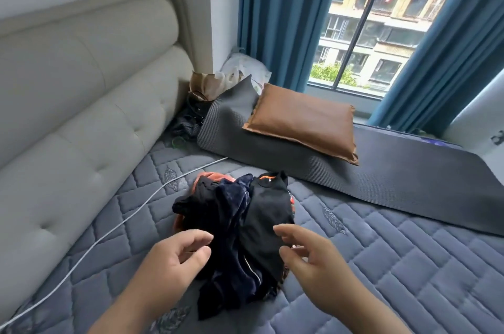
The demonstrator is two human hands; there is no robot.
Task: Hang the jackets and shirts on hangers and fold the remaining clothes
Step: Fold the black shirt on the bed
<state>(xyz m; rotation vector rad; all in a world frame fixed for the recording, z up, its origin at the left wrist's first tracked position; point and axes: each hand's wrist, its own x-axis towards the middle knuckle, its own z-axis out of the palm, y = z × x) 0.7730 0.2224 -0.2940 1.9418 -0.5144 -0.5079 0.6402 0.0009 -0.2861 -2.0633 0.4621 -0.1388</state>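
A heap of dark clothes [240,230] lies on the grey quilted mattress [381,265]: black pieces, a navy velvety garment [234,205] in the middle, and some orange fabric [210,176] showing at the back. My left hand [174,260] hovers at the heap's near left edge, fingers spread, holding nothing. My right hand [305,254] hovers over the heap's near right side, fingers apart and curled, also holding nothing. No hangers are in view.
A white cable [131,216] runs across the mattress to the left of the heap. Behind it lie a dark grey mat [354,170] with a brown cushion [302,121] on top. A cream padded headboard [81,104] stands on the left. Bags [218,80] sit in the corner by the blue curtains [281,20].
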